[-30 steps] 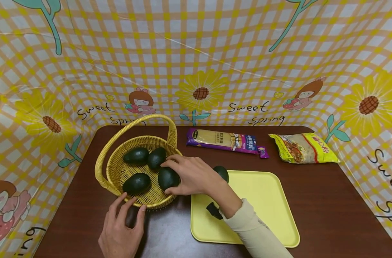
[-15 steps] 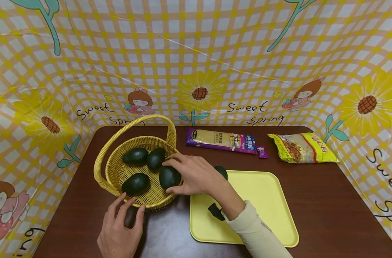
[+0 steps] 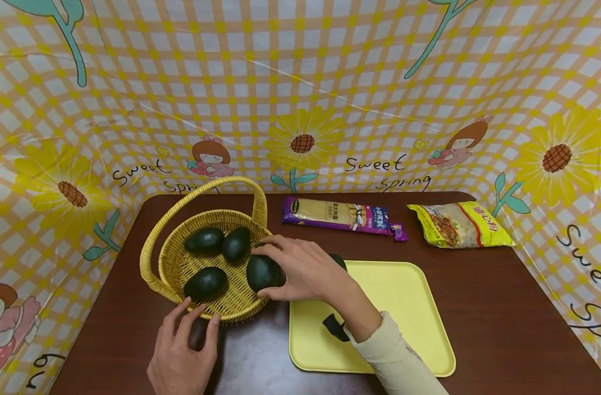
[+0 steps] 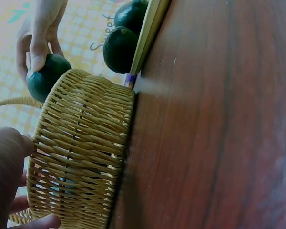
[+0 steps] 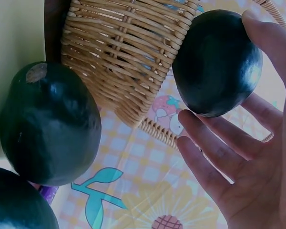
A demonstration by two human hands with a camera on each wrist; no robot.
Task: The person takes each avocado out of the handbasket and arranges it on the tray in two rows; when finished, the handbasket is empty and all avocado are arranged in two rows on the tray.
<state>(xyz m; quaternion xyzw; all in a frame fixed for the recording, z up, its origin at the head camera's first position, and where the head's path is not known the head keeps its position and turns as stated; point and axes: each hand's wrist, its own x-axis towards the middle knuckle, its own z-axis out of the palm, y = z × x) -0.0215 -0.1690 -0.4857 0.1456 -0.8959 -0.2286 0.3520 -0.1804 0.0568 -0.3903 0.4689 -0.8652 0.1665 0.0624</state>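
Thumb and fingertips of my right hand [image 3: 302,271] hold a dark green avocado [image 3: 262,273] at the right rim of the yellow wicker basket [image 3: 238,312]. In the right wrist view that avocado [image 5: 219,64] sits between thumb and fingertips, beside the woven wall. Three more avocados lie inside: one front left [image 3: 205,283], one back left [image 3: 204,241] and one behind the middle [image 3: 237,244]. My left hand [image 3: 184,351] rests its spread fingertips on the basket's front rim. Two avocados, a nearer one [image 4: 120,50] and a farther one [image 4: 131,15], are at the tray.
A pale yellow tray [image 3: 409,329] lies right of the basket, partly under my right forearm. Behind it are a purple pasta packet [image 3: 335,215] and a yellow food bag [image 3: 460,225]. The basket's tall handle [image 3: 174,211] arches over its left and back. A patterned cloth surrounds the table.
The right hand and its avocado have shifted slightly right, away from the other avocados in the basket, toward the rim. The left hand stays at the front rim.
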